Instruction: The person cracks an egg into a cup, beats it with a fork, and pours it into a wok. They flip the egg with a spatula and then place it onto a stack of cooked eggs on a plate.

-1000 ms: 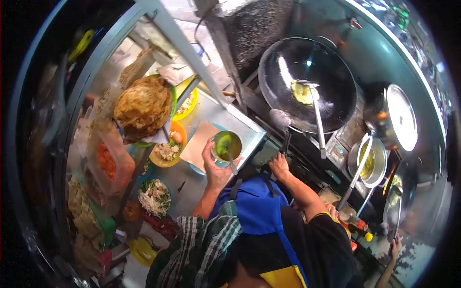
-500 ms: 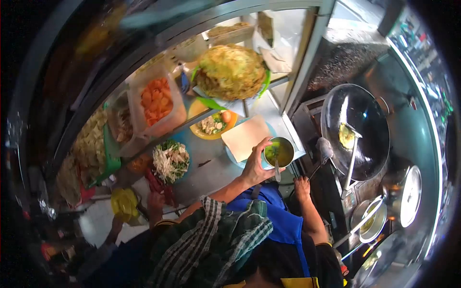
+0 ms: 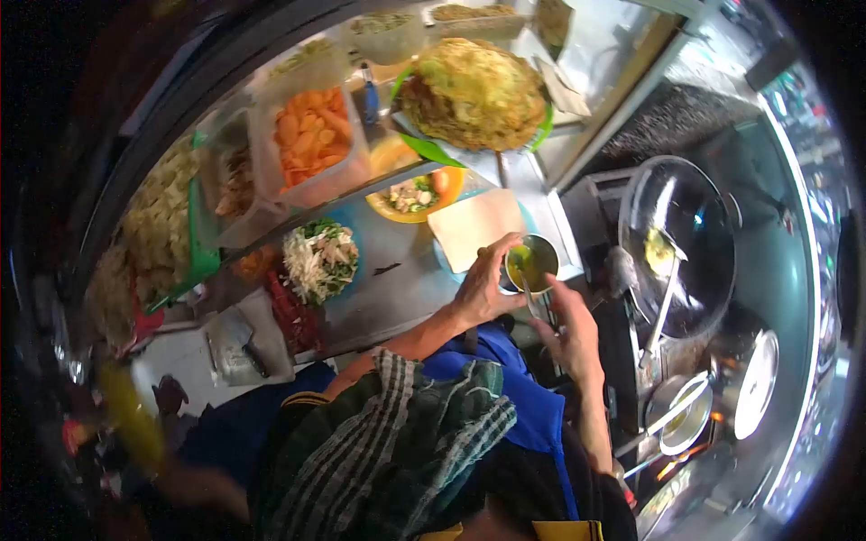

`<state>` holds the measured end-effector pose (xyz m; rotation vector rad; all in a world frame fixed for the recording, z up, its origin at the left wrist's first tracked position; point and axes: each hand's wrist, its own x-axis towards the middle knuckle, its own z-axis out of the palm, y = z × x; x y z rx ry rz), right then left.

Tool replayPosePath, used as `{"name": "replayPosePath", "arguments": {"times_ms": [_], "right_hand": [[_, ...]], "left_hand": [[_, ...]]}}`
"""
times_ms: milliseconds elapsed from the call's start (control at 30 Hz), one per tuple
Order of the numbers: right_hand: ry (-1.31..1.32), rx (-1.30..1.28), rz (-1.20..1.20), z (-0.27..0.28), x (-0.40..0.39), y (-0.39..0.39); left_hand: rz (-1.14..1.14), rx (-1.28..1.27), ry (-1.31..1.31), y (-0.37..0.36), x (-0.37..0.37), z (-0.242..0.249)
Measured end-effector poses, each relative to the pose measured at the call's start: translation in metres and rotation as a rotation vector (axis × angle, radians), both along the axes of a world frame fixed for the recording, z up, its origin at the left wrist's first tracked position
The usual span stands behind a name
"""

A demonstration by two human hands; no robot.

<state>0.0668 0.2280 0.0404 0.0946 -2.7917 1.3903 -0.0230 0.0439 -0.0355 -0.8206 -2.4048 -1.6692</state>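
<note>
A metal cup [image 3: 543,257] with yellow-green contents and a spoon [image 3: 530,298] in it is held by my left hand [image 3: 487,284], whose fingers wrap its left side. Close to the spoon handle on the cup's right is my right hand [image 3: 574,332], with thumb and fingers apart; contact with the spoon is unclear. Just behind the cup, a sheet of brown paper [image 3: 474,225] lies on a blue plate. An orange plate [image 3: 417,215] of chopped food stands beyond it, and a blue plate [image 3: 357,270] of shredded food and greens is to the left.
On the right, a black wok [image 3: 713,279] holds a spatula [image 3: 662,311] and egg-like food. Below it stands a pot [image 3: 672,433] near flames. A tub of orange slices [image 3: 311,135] and a fried heap [image 3: 474,95] stand behind. A co-worker's hand [image 3: 203,487] is at lower left.
My right hand has risen from beside the stove to the cup. The cup has shifted slightly right in view. The co-worker's yellow item has moved down and left, uncovering a knife on a board.
</note>
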Motion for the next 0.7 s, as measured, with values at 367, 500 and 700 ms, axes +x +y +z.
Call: {"name": "replayPosePath", "arguments": {"times_ms": [367,500,700], "right_hand": [[-0.157,-0.358,-0.097,0.029,-0.025,0.006],[0.139,0.019,-0.179,0.024,-0.024,0.012],[-0.006,-0.008,-0.095,0.040,-0.019,0.020]], "left_hand": [[-0.103,-0.061,0.028,0.011,0.002,0.016],[-0.119,0.011,0.040,0.018,-0.001,0.015],[-0.132,-0.059,0.092,0.021,0.000,0.011]]}}
